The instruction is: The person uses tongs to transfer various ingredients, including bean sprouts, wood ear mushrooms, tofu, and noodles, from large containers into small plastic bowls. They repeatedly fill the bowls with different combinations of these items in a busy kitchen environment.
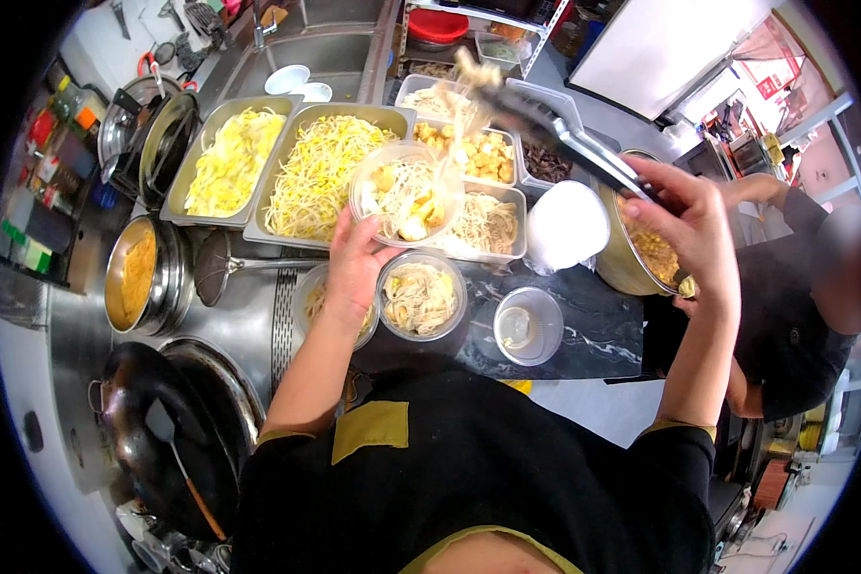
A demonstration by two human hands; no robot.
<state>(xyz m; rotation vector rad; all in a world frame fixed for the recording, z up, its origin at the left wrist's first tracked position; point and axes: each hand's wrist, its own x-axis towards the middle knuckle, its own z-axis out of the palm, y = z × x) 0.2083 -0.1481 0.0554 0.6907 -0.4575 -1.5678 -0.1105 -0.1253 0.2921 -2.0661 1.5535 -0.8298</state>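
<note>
Head view: left hand [354, 263] grips the clear plastic bowl [407, 191] by its near rim, above the trays. Right hand [694, 225] clenches metal tongs [555, 129] pinching noodles [464, 91] above it. Noodles seem soft, slippery; the bowl light.

Landmark: black white-veined marble counter [593, 330]. On it, clear tubs hold pale beige noodles [419, 298]. Behind it, steel trays: yellow strips [231, 158], cream bean sprouts [320, 172], golden tofu cubes [478, 153]. Left of it, orange-brown sauce pot [136, 275]. Sleeves black, yellow-trimmed.
</note>
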